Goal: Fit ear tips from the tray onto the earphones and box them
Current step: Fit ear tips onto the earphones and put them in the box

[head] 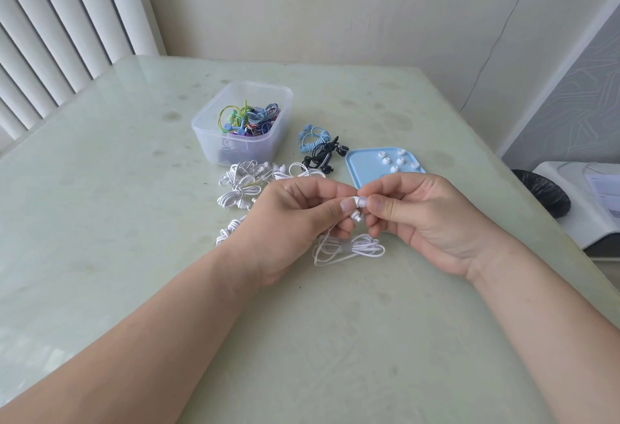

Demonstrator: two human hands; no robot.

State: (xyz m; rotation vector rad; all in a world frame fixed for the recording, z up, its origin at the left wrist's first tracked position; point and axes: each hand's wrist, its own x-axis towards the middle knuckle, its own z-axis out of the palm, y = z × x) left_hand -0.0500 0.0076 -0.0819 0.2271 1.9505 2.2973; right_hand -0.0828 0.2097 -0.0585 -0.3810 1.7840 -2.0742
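**Tip going onto a white bud**

Both hands meet over the near middle of the table [134, 208]. The left hand [295, 218] has thumb and fingers curled round a white earphone [356, 216], holding one bud up at its fingertips, while the other bud pokes out just below. The right hand [426, 218] pinches a white tip [362, 202] between thumb and forefinger and holds it against that upper bud. Fingers hide the joint, so I cannot tell whether the tip is seated. The cable [349, 249] lies coiled on the table under the hands.

The blue tray [355, 168] sits just beyond the right hand, with loose tips [399, 161] at its far end. The clear box [241, 121] stands far left, holding coloured sets. More white sets [241, 185] lie between it and the left hand, and a blue set [313, 138] and a black set [322, 155] lie beside the tray.

The step looks like fitting, with boxing yet to come. The next move probably calls for a steady left grip and a firm push, perhaps with a twist, until the tip seats. The lower bud would then need a tip from the tray
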